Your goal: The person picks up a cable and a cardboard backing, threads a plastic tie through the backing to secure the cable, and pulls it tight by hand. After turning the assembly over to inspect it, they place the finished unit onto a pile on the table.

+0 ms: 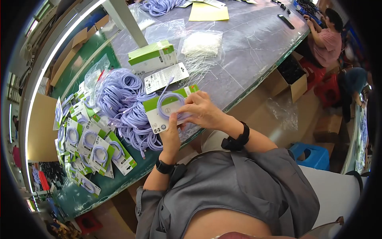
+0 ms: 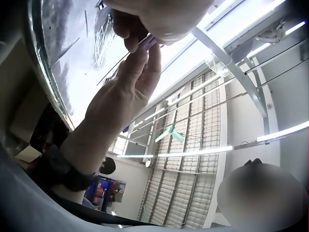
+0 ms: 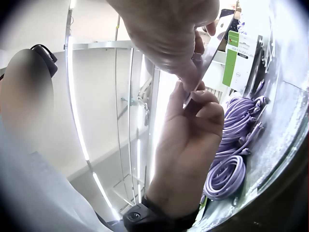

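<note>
A green-and-white packaging card [image 1: 152,116] is held up in front of the person's chest, with a coiled lavender cable [image 1: 160,104] lying on its face. The left hand [image 1: 171,137] grips the card at its lower edge, its thumb up against the coil. Fingers of the right hand [image 1: 203,112] pinch the coil at its right side, close to the left thumb. One cable end sticks up past the card's top edge. In the right wrist view the card appears nearly edge-on between the left hand [image 3: 188,145] and the right hand [image 3: 169,36].
Loose lavender cable coils [image 1: 119,93] are heaped left of the hands. Beyond them lie many carded cables [image 1: 93,147]. A stack of cards [image 1: 153,57], a single card [image 1: 167,77] and a bag of white ties [image 1: 202,46] sit farther back. A metal post [image 1: 125,22] rises nearby.
</note>
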`<action>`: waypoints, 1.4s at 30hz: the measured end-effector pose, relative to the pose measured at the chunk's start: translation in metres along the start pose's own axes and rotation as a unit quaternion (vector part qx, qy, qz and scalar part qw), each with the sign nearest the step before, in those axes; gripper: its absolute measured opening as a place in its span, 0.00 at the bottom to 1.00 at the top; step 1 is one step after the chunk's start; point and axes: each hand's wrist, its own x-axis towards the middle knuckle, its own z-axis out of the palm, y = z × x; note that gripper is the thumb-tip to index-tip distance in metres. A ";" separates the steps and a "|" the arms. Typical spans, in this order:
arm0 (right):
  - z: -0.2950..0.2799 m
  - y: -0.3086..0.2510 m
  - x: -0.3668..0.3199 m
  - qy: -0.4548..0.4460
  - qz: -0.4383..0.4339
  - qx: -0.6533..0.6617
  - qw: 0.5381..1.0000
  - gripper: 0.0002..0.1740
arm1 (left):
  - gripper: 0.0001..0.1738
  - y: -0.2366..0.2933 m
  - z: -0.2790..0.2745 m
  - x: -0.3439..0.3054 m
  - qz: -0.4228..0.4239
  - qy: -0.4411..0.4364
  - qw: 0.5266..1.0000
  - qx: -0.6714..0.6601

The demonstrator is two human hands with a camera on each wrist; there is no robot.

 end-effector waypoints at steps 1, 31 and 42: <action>-0.002 0.009 -0.001 0.003 0.000 -0.003 1.000 0.14 | 0.10 -0.002 -0.006 0.000 0.001 -0.004 1.000 0.000; -0.062 -0.004 -0.024 0.012 0.195 0.082 0.977 0.06 | 0.14 0.034 0.007 0.049 -0.099 -0.053 0.938 -0.327; -0.025 -0.003 -0.014 0.019 0.166 0.103 0.981 0.06 | 0.14 0.044 0.022 0.044 -0.106 -0.013 0.938 -0.331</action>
